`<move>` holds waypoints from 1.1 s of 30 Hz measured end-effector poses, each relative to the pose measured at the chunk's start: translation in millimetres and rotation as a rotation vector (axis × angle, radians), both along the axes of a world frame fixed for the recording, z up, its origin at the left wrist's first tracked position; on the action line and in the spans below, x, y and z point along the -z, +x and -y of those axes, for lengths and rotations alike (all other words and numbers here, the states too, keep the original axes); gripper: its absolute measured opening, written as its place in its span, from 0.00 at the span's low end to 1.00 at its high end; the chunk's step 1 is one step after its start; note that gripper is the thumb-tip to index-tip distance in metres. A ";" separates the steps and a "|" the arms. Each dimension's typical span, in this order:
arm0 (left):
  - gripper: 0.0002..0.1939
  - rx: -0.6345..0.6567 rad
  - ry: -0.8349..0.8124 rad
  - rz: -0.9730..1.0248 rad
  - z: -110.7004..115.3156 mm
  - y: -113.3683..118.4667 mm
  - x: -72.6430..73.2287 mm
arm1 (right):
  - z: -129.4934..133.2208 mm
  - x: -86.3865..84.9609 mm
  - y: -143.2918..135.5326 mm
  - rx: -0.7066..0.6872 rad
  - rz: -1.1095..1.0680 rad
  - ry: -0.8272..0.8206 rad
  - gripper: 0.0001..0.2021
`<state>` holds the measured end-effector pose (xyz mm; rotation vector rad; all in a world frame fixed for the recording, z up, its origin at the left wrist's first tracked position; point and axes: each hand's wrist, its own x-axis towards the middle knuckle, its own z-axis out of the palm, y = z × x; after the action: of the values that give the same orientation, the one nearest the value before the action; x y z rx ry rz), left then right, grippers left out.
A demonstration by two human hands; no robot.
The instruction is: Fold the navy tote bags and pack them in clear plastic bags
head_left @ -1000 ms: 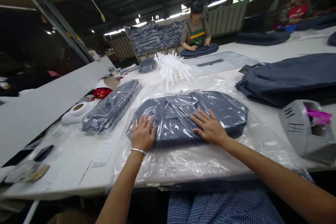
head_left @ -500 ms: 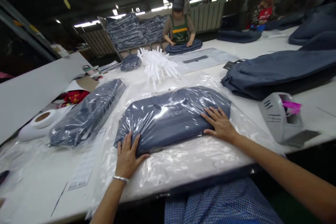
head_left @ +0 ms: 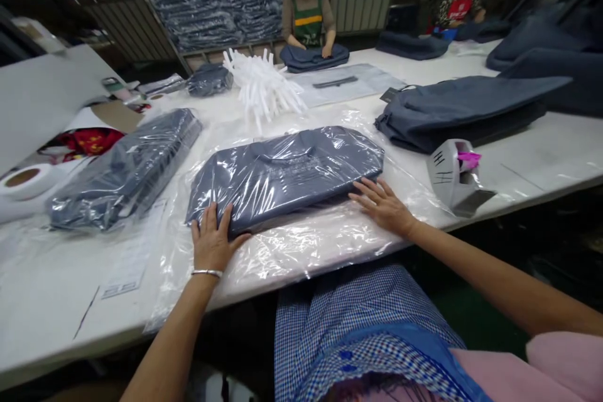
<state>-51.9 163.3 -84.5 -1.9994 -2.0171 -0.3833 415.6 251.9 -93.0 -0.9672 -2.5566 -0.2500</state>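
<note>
A dark blue fabric bag (head_left: 292,169) lies flat inside a clear plastic sleeve (head_left: 301,239) on the table before me. My left hand (head_left: 213,239) rests with spread fingers on the near left corner of the bag, over the plastic. At the bag's near right edge, my right hand (head_left: 384,206) lies flat on the plastic, fingers apart. Neither hand grips anything. The sleeve's loose near part spreads down to the table edge.
Another wrapped blue bag (head_left: 127,169) lies left, beside a white roll (head_left: 28,182). White strips (head_left: 264,85) are heaped behind. A grey tape dispenser (head_left: 452,176) and unwrapped blue bag (head_left: 461,110) stand right. Across the table, a person (head_left: 308,12) handles a folded blue item.
My view has tilted down, showing more of my apron. My right hand has slid off the bag's top to its near edge. My left hand stays at the left corner.
</note>
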 end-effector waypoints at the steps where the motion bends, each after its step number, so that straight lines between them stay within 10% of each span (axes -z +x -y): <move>1: 0.44 0.000 -0.001 -0.001 -0.2 0.1 -0.2 | 13.4 -1.4 -2.1 -0.032 -0.013 -0.007 0.27; 9: 0.44 -0.003 -0.027 -0.006 0.2 0.7 -2.5 | 102.4 14.4 -43.5 -0.326 -0.060 -0.128 0.26; 14: 0.44 -0.005 -0.032 -0.021 0.4 0.1 -3.5 | 95.9 25.2 -51.0 -0.339 -0.224 -0.072 0.14; 33: 0.35 0.144 0.015 -0.170 0.1 -11.9 1.4 | 62.4 -19.5 -55.6 -0.340 -0.123 -0.120 0.18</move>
<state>-63.8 163.2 -85.9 -2.0979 -1.7709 -0.2466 360.0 189.5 -73.5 -0.5522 -2.5905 0.0579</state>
